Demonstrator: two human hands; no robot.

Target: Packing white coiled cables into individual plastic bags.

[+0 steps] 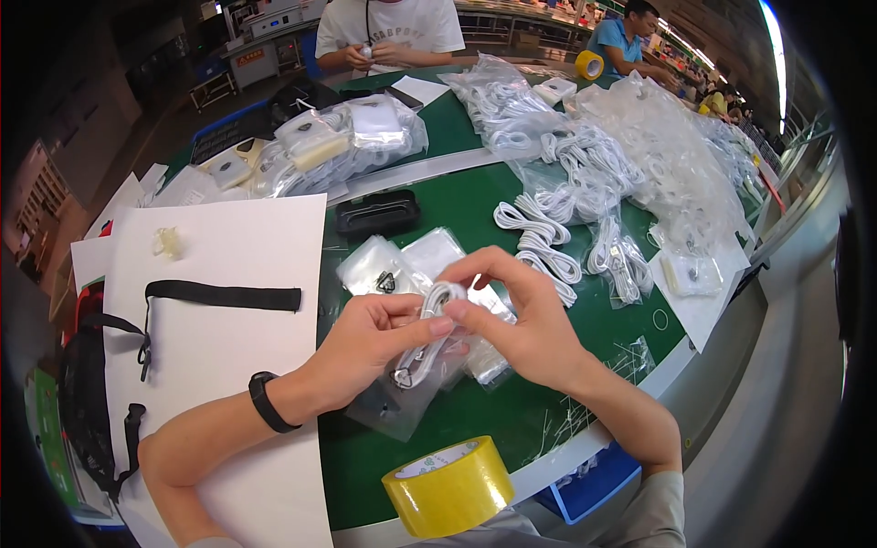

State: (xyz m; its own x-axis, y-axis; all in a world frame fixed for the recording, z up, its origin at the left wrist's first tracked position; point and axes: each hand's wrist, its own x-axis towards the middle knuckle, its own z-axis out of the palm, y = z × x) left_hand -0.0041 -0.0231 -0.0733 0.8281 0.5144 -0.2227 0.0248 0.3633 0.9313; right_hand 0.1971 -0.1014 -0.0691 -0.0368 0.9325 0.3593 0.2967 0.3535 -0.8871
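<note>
A bundled white cable (422,359) is between my two hands, its lower part inside or behind a clear plastic bag (402,413); I cannot tell which. My left hand (373,331) is closed on the cable and bag, thumb on top. My right hand (523,320) pinches the cable's upper loop with thumb and fingertips. Under and beyond my hands lie several flat clear bags (370,267) with a dark printed mark. More bundled white cables (539,239) rest to the right of the bags.
A yellow tape roll (448,489) stands at the table's near edge. A black case (377,213) lies beyond the bags. White board (228,365) with a black strap (224,294) covers the left. Piled bagged goods (630,146) fill the far right. Two co-workers sit beyond.
</note>
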